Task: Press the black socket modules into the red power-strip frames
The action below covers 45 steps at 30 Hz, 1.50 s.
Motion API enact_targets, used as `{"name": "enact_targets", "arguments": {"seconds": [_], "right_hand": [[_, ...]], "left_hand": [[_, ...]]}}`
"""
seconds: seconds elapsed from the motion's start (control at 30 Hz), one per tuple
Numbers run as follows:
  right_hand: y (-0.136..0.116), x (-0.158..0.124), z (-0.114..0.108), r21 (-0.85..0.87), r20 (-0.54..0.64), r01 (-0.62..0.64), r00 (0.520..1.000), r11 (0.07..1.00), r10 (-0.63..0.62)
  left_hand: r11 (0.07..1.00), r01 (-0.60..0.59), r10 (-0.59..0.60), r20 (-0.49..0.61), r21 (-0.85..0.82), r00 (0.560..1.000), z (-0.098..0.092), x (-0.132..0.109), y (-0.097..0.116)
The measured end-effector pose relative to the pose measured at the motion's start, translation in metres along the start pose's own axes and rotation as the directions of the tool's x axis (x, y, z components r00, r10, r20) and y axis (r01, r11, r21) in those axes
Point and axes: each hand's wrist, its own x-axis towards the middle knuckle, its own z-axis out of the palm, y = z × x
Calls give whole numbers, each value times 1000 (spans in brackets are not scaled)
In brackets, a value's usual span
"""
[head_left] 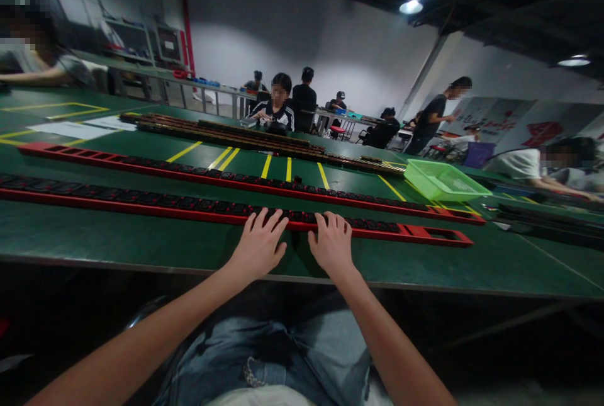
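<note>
A long red strip (155, 203) filled with black sockets lies across the green table (141, 239), close to the front edge. My left hand (258, 246) rests on it with fingers spread, fingertips on the sockets. My right hand (331, 243) lies beside it in the same way, fingers stretched onto the strip. Neither hand grips anything. The strip's right end (438, 237) has bare slots without sockets.
A second red socket strip (264, 184) lies parallel behind the first, and dark strips (245, 136) lie further back. A green plastic basket (441, 180) stands at the right. Several people sit or stand at tables behind and at both sides.
</note>
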Motion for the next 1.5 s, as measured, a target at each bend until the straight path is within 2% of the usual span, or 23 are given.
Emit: {"name": "enact_targets", "arguments": {"seconds": [0.3, 0.4, 0.53, 0.73, 0.9, 1.2, 1.5], "right_hand": [[1, 0, -1, 15, 29, 13, 1000, 1000, -13], [1, 0, 1, 67, 65, 92, 993, 993, -97], [1, 1, 2, 162, 118, 243, 958, 956, -263], [0, 1, -2, 201, 140, 260, 947, 944, -290], [0, 1, -3, 218, 152, 334, 917, 917, -370], [1, 2, -4, 219, 171, 397, 884, 891, -435], [0, 2, 0, 225, 182, 359, 898, 906, -401]], "left_hand": [[1000, 2, -2, 8, -10, 1000, -1, 0, 1], [1000, -1, 1, 4, -10, 1000, -1, 0, 1], [1000, -9, 9, -3, -6, 1000, -1, 0, 1], [1000, -6, 6, -15, 1, 1000, -1, 0, 1], [1000, -13, 13, -21, 2, 1000, 0, 0, 1], [1000, -16, 16, -31, -3, 999, 1, 0, 0], [1000, -15, 15, -32, -4, 999, 0, 0, 1]]}}
